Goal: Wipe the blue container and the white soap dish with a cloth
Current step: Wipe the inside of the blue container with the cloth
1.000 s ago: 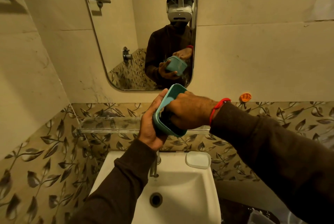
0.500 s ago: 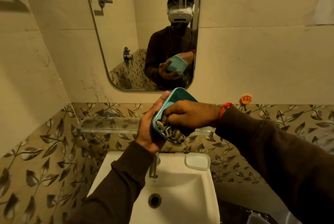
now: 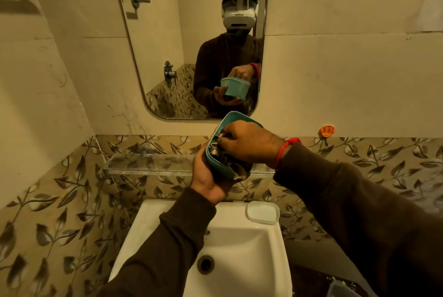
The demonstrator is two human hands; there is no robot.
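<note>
The left hand [image 3: 207, 176] is cradling the blue container [image 3: 217, 148] from below and behind, fingers wrapped closed around its wall and base, holding it raised above the white sink [image 3: 275, 260] and in front of the glass shelf [image 3: 148, 164]. The container is sitting tilted, its open mouth facing toward the right hand [image 3: 249, 144]. The right hand is reaching into that mouth; its fingers [image 3: 230, 139] are curling shut on a patterned cloth [image 3: 230, 164], pressing it against the container's inside. Part of the cloth is bunching along the lower inner wall and spilling slightly over the near rim. A red thread band [image 3: 284, 150] is circling the right wrist, just ahead of the dark brown sleeve [image 3: 347, 200]. The white soap dish [image 3: 263, 212] is resting on the sink's back right corner, below the hands and well apart from them, untouched. The drain [image 3: 205, 264] is showing in the sink basin. The mirror [image 3: 167, 45] on the wall is reflecting the person holding the container with both hands. An orange wall hook [image 3: 326, 130] is sitting on the wall to the right, just above the leaf-patterned tile band [image 3: 60, 200].
</note>
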